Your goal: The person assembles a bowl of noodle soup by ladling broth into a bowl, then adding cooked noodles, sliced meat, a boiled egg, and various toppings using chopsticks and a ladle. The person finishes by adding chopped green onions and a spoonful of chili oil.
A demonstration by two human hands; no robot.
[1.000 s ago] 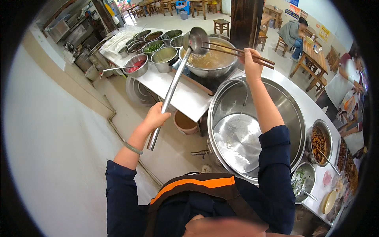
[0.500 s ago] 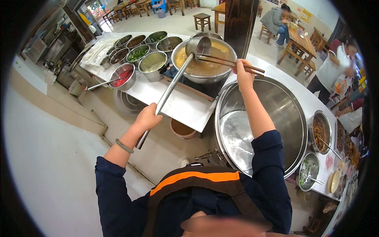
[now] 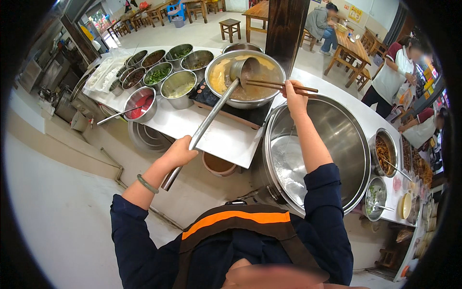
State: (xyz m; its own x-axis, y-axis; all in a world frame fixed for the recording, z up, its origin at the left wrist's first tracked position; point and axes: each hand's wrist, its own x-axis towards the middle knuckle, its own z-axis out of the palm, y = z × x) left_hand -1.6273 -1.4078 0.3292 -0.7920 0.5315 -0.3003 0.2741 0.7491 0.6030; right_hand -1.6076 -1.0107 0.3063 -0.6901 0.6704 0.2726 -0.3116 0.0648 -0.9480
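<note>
My left hand [image 3: 179, 151] is wrapped round the long metal handle of a ladle [image 3: 215, 111]. The ladle's bowl dips into brown broth [image 3: 264, 72] in a wide steel basin [image 3: 211, 77]. Between the fingers of my right hand [image 3: 295, 98] is a pair of long wooden chopsticks [image 3: 269, 84], whose tips reach to the ladle's mouth over the broth. What lies inside the ladle I cannot make out. Beneath the basin is a black cooktop [image 3: 204, 94].
A very large steel pot [image 3: 332, 149] stands below my right forearm. Several steel tubs of toppings fill the left counter, with a tub of red sauce [image 3: 144, 101] nearest me. A wooden post [image 3: 288, 36] rises behind the basin. At right are bowls [image 3: 382, 156] and other people.
The ladle's bowl has sunk lower into the broth and turned, and the chopstick tips have come down with it. The whole view has shifted slightly.
</note>
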